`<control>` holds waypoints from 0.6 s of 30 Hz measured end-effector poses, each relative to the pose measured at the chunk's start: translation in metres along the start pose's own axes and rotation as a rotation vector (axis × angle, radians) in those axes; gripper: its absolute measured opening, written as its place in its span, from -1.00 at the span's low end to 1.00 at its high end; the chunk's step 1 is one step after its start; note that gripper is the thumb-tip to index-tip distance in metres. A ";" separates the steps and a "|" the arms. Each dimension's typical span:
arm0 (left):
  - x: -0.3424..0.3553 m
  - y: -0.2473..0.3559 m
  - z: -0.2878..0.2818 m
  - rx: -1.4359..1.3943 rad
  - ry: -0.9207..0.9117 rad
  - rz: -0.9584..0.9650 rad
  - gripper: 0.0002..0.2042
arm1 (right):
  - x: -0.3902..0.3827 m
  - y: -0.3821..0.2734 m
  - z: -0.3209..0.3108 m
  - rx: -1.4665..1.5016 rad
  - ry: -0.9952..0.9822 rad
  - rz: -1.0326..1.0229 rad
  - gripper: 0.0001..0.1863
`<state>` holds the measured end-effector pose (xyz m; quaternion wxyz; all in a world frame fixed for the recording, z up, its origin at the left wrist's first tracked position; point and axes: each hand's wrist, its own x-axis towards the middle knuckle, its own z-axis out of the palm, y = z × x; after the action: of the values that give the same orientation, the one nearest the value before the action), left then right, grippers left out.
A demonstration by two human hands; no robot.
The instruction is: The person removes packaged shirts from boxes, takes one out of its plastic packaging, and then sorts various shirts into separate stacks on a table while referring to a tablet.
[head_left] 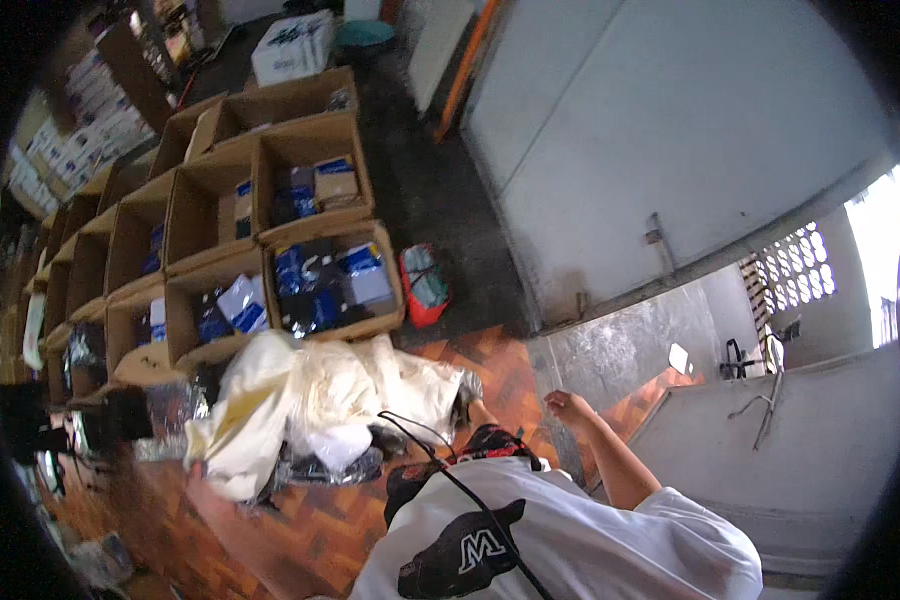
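A white shirt with a dark printed patch fills the near edge, and 1 black cord hangs across it. The left hand is at the lower left edge of the cream cloth; it is blurred, and I cannot tell whether its fingers pinch the cloth or only touch it. The right hand is raised, well apart from the cloth, fingers loosely bent and holding nothing.

The cloth lies in a crumpled heap in front of the body, against the near side of the boxes. By its near edge is a dark bundle in clear plastic, on the brown parquet.

Beyond the cloth, open cardboard boxes stand side by side in rows; several hold blue and clear packs. Just right of the nearest ones is 1 red and green bag. Farther right is a large grey panel. Behind the boxes are 1 white box and 1 teal basin.
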<state>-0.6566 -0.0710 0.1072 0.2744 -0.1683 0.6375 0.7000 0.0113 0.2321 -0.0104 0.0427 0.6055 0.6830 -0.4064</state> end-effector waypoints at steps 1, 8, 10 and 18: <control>0.016 0.000 -0.018 -0.055 -0.048 0.083 -0.59 | 0.005 0.015 -0.008 -0.058 0.031 0.005 -0.75; 0.017 -0.067 0.013 0.488 -0.075 0.244 -0.63 | 0.043 0.152 0.012 0.266 -0.247 0.361 -0.80; 0.018 -0.106 0.014 1.355 -0.189 0.569 -0.62 | 0.048 0.142 0.018 0.333 -0.328 0.220 -0.80; -0.020 -0.178 0.053 -0.087 0.152 -0.303 -0.70 | 0.190 0.026 0.028 0.110 -0.560 0.102 -0.76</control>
<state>-0.5279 -0.0157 -0.0168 0.3201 -0.3265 0.5927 0.6630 -0.0282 0.3638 -0.1469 0.2170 0.5048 0.5904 -0.5913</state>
